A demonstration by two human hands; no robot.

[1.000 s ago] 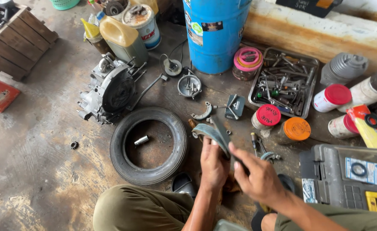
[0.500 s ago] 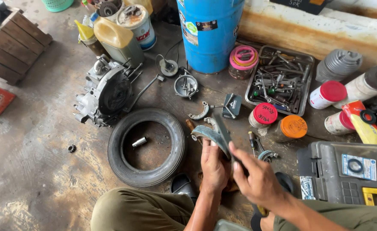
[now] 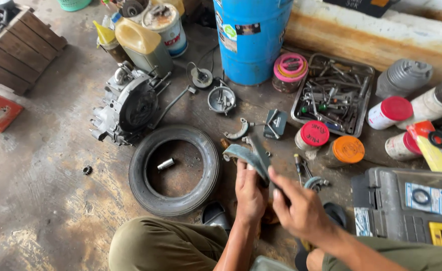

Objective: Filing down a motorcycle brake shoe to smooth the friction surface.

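Your right hand [image 3: 301, 211] is motion-blurred, so what it's gripping against the curved brake shoe [image 3: 246, 156] is anyone's guess. Your left hand [image 3: 251, 193] hides the shoe's lower end. The grey tool case [image 3: 406, 211] runs off the right edge, and the tray [image 3: 333, 93] bits are too small to identify.

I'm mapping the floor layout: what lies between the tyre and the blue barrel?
In the head view, a round metal hub plate lies between the tyre and the blue barrel.
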